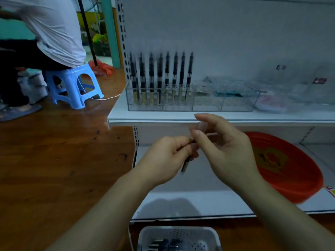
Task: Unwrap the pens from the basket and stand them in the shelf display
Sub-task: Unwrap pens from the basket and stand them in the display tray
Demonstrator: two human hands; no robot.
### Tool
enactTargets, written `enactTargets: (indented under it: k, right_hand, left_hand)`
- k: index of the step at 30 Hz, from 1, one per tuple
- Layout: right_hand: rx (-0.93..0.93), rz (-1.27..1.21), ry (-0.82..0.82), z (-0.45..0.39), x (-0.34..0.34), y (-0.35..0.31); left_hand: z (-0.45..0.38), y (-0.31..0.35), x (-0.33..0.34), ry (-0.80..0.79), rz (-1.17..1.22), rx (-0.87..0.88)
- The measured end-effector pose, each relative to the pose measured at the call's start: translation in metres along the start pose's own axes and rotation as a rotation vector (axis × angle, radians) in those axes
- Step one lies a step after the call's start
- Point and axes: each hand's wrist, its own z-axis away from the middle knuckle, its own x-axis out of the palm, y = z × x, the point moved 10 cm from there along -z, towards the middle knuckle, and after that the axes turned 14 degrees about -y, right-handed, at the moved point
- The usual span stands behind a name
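White shelf (163, 116) over a wooden floor, clear display (192, 101) already holding a row of standing pens.

My left hand (163, 158) curls around the pen (185, 164), and my right hand (224, 144) pinches the clear wrapper (202, 126) at its top. I think a hard pull could make the pen slip down toward the basket (178, 238) below, because the film looks slippery.
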Motion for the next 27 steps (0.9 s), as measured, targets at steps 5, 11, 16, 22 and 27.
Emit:
enactTargets:
  k: [5, 11, 16, 22, 27]
  right_hand:
    - [-0.074, -0.097, 0.031, -0.025, -0.018, -0.024]
    - [-0.216, -0.047, 0.119, -0.061, -0.037, -0.066]
    - [-0.271, -0.031, 0.214, -0.093, -0.063, -0.085]
    - [-0.297, -0.058, 0.293, -0.126, -0.073, -0.094]
    - [-0.271, 0.001, 0.267, -0.15, -0.055, -0.087]
  left_hand:
    - [0.003, 0.03, -0.032, 0.196, 0.041, 0.097]
    - [0.012, 0.051, -0.068, 0.434, 0.006, 0.161]
    - [0.032, 0.052, -0.108, 0.686, -0.099, 0.132]
    - [0.052, 0.042, -0.137, 0.935, -0.322, -0.073]
    - [0.034, 0.014, -0.133, 0.736, -0.186, -0.188]
